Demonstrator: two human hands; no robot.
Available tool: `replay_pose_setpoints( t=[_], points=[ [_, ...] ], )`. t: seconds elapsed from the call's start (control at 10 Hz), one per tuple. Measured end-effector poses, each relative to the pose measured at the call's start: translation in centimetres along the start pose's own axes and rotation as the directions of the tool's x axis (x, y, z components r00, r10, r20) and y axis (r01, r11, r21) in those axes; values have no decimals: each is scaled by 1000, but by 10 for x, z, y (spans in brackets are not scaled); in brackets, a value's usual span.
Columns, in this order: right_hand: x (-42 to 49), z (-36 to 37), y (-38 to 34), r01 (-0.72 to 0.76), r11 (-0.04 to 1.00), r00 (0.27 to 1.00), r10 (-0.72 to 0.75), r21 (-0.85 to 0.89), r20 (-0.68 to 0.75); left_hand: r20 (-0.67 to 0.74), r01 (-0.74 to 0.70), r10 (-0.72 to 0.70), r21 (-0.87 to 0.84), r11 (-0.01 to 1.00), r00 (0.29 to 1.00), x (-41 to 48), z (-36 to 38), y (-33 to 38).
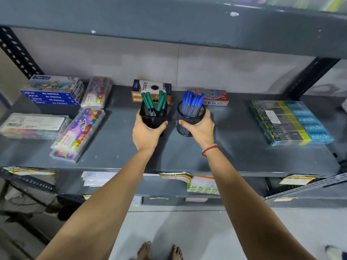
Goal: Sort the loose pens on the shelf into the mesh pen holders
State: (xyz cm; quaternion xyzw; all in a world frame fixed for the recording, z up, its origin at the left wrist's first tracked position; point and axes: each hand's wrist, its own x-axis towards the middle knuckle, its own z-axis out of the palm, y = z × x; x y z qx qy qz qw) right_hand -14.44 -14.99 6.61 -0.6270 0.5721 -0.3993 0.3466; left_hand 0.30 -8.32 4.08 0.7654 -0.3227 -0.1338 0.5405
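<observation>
Holders (pixel 153 117) within curled fingers (pixel 163 125) of both hands.

Two black wire-mesh pen holders (pixel 153 117) (pixel 189 120) are seen on a matt grey painted metal shelf (pixel 234 143), chipped along the upper edge. Glossy clear plastic crayon cases (pixel 78 132) lie at nine o'clock, shiny film-wrapped packs (pixel 291 122) at three o'clock.

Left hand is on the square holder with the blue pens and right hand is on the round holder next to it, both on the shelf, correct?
Not quite. In the head view the left hand wraps the square holder, but it holds green pens. The blue pens stand in the round holder under the right hand. Both sit on the shelf.
</observation>
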Motion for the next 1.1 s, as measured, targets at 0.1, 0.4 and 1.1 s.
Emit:
replay_pose_setpoints(
  t=[0.1,0.4,1.1],
  points=[
    [-17,-14,1,-7,1000,1000,7,15,3,8,-33,34,-40,999,999,-12,-14,-3],
    [-68,-29,12,6,999,998,-4,-34,58,13,-63,64,-52,997,998,-60,-45,-10],
    [-117,-39,9,-13,982,999,4,-187,-45,266,-22,7,53,998,964,-62,-93,-21]
  ],
)
